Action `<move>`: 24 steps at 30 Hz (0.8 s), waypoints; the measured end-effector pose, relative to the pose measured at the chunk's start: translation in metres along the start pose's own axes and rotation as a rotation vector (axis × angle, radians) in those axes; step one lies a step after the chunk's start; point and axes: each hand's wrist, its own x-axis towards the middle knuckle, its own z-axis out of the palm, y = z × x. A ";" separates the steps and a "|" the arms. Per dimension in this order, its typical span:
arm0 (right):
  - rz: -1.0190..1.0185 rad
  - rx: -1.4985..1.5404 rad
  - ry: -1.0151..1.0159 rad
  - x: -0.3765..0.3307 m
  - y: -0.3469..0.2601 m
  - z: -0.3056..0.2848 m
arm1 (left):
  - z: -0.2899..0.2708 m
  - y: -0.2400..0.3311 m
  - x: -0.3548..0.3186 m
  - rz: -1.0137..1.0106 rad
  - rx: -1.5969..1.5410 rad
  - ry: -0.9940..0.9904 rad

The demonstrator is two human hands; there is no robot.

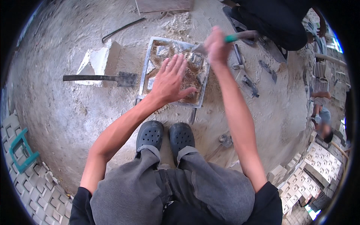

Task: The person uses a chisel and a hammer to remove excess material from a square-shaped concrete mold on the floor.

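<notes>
Between my feet and the far rubble lies a square metal-framed mould, with raised blocks and pale, crumbly material inside. My left hand rests palm down over its middle, fingers stretched and holding nothing. Above the mould's far right corner, my right hand is closed around a trowel-like tool with a green part on its handle. A flat, grey, pointed end juts from the hand toward the mould, and motion blurs its outline. The grip itself is partly smeared.
A flat spade-like tool lies left of the mould, against a broken white block. A bent bar lies beyond. Dusty tools are scattered right, near a crouching person. Stacked patterned blocks stand lower right.
</notes>
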 end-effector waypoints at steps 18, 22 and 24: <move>0.108 0.154 0.000 0.009 -0.014 0.007 | -0.016 -0.060 0.092 0.089 0.193 -0.042; 0.163 0.224 0.299 0.010 -0.061 -0.002 | 0.000 -0.036 0.111 0.206 0.157 -0.171; 0.192 0.289 0.331 0.013 -0.067 -0.012 | 0.007 -0.026 0.107 0.242 0.145 -0.189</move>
